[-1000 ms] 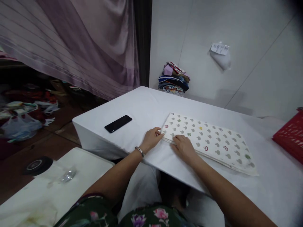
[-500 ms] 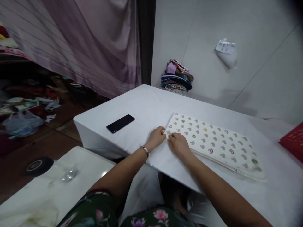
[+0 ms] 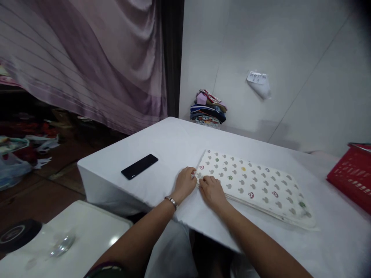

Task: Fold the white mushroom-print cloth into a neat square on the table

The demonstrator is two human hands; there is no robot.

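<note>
A folded white cloth (image 3: 255, 185) printed with grey, red, green and yellow mushroom shapes lies flat on the white-covered table (image 3: 116, 193). My left hand (image 3: 185, 183), with a bracelet at the wrist, has its fingers curled together on the cloth's left corner, pinching its edge. Close beside it, my right hand (image 3: 212, 192) rests on the near left part of the cloth, fingers bent and pressed on the fabric; what lies under the fingertips is hidden. A black phone (image 3: 139, 166) lies to the left of both hands.
A red basket (image 3: 352, 173) stands at the right edge. Folded clothes (image 3: 208, 109) are stacked by the wall behind the table. Lower left, a white stool-like surface (image 3: 87, 235) bears a clear glass object (image 3: 63, 245). A curtain (image 3: 116, 65) hangs at the back left.
The view has tilted up and turned slightly right, so more of the red basket shows. Both hands stay at the cloth's left corner, nearly unmoved.
</note>
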